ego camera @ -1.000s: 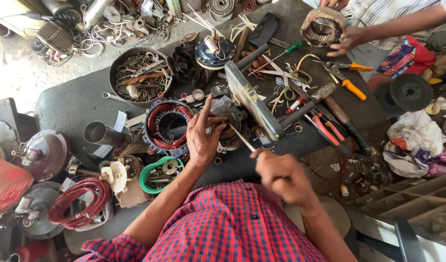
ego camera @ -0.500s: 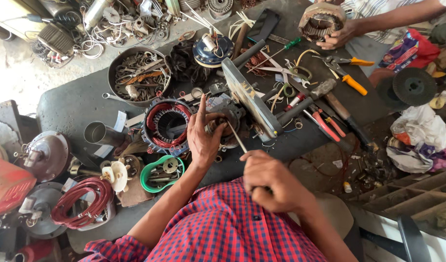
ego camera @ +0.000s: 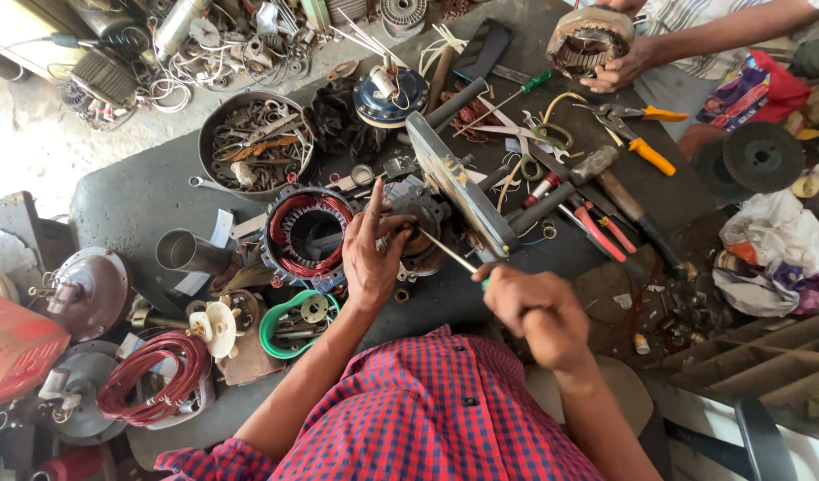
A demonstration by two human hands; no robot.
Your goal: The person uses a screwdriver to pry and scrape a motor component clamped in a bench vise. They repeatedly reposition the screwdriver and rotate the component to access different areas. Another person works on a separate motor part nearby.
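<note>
Beside the stator (ego camera: 304, 233) on the bench (ego camera: 133, 205), a motor part (ego camera: 418, 223) is steadied by the left hand (ego camera: 369, 254), fingers pressed on it. A screwdriver (ego camera: 450, 256) is clenched in the right hand (ego camera: 534, 312), its tip at the part; the work seems unfinished, with pieces lying apart.

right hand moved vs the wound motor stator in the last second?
Yes. The right hand pulled back toward the body and rightward, away from the stator, then eased slightly forward again, gripping the screwdriver.

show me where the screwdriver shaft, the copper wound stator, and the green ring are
screwdriver shaft (ego camera: 447, 250), head view, middle of the metal shaft.
copper wound stator (ego camera: 289, 214), head view, its upper left windings.
green ring (ego camera: 273, 320), head view, its left rim.
</note>
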